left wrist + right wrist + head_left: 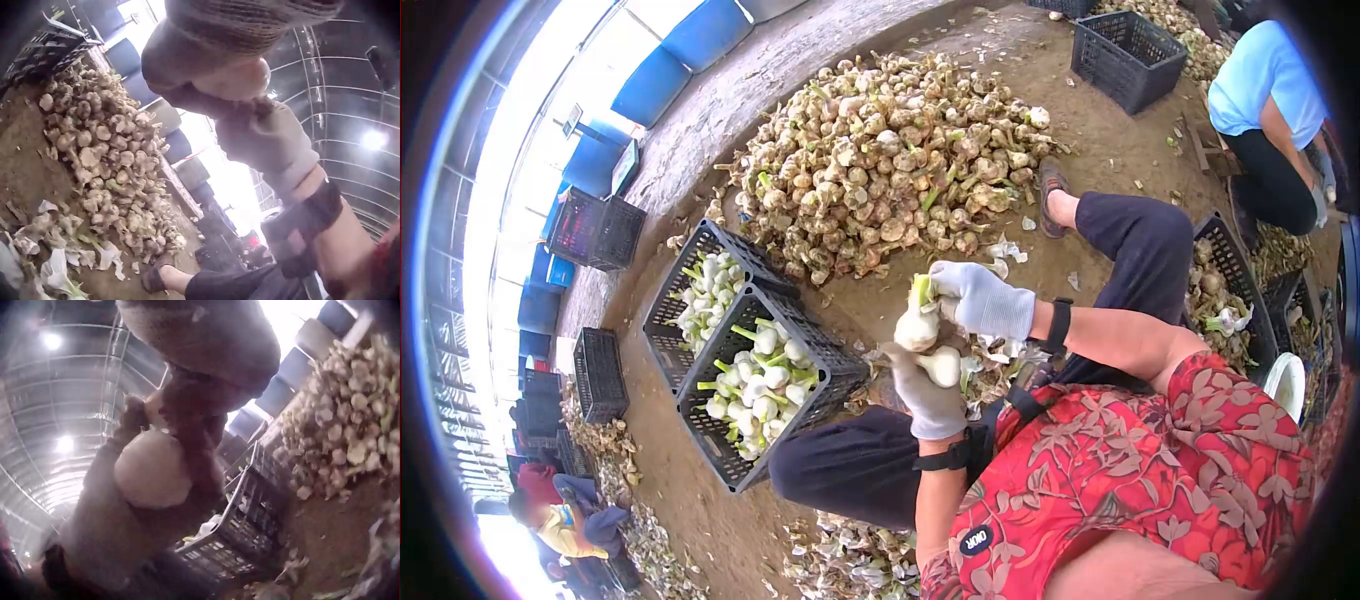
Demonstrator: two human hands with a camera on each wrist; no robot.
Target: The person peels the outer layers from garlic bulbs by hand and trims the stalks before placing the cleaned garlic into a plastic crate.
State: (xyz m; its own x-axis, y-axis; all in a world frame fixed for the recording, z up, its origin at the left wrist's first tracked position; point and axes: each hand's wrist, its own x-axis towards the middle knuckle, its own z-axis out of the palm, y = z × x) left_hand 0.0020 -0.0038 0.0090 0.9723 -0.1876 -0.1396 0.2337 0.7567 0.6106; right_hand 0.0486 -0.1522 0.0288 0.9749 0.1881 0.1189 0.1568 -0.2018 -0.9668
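Observation:
Both hands wear pale knit gloves and meet above the lap. In the head view my right hand [988, 300] pinches a white garlic bulb [916, 330] by its short green stem. Just below, my left hand [930, 398] curls round a second white garlic bulb [943, 367], its fingertips up against the first one. The right wrist view shows a pale bulb [153, 470] in the left hand, in shadow. In the left wrist view the right hand [265, 144] sits under the left glove, with a bulb [244, 81] partly hidden between them.
A big heap of unpeeled garlic [880, 160] lies ahead. Two black crates, near [730, 475] and far [655, 335], hold cleaned bulbs on the left. Another crate [1260, 340] stands at the right, near a crouching person [1270, 85]. Loose skins [850, 560] litter the ground.

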